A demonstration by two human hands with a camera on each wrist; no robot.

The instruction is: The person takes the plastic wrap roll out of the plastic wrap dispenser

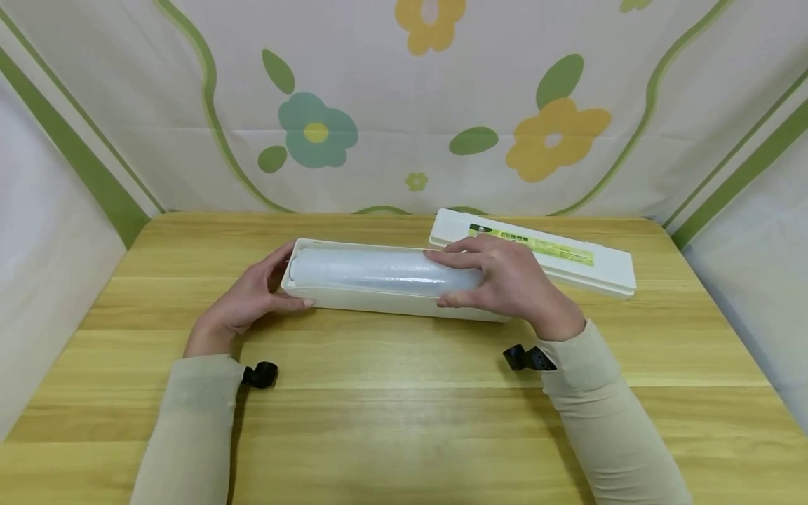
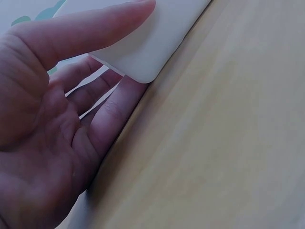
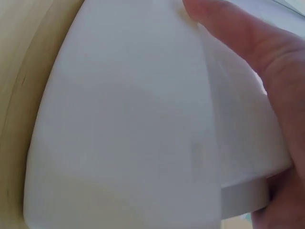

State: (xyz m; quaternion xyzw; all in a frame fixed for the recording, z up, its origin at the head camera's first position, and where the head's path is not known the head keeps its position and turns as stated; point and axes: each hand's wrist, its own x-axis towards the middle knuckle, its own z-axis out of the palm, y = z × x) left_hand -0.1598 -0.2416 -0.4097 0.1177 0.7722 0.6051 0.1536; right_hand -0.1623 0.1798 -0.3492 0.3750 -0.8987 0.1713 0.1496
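A long white box [image 1: 391, 302] lies on the table, with a roll of clear plastic wrap [image 1: 379, 269] inside it. My left hand [image 1: 255, 291] grips the box's left end, thumb on the front wall and fingers around the far side. In the left wrist view, the thumb [image 2: 109, 28] lies along the box's white wall [image 2: 138, 57]. Over the right end, my right hand [image 1: 499, 277] spans the roll and grips the box. Its thumb [image 3: 224, 24] presses at the rim in the right wrist view, where the roll's end [image 3: 252, 143] bulges above the wall.
Behind my right hand, a white lid [image 1: 600, 270] with a green and yellow label lies slantwise on the wooden table [image 1: 391, 421]. A flower-patterned curtain [image 1: 391, 91] stands along the table's back edge, with pale cloth at both sides.
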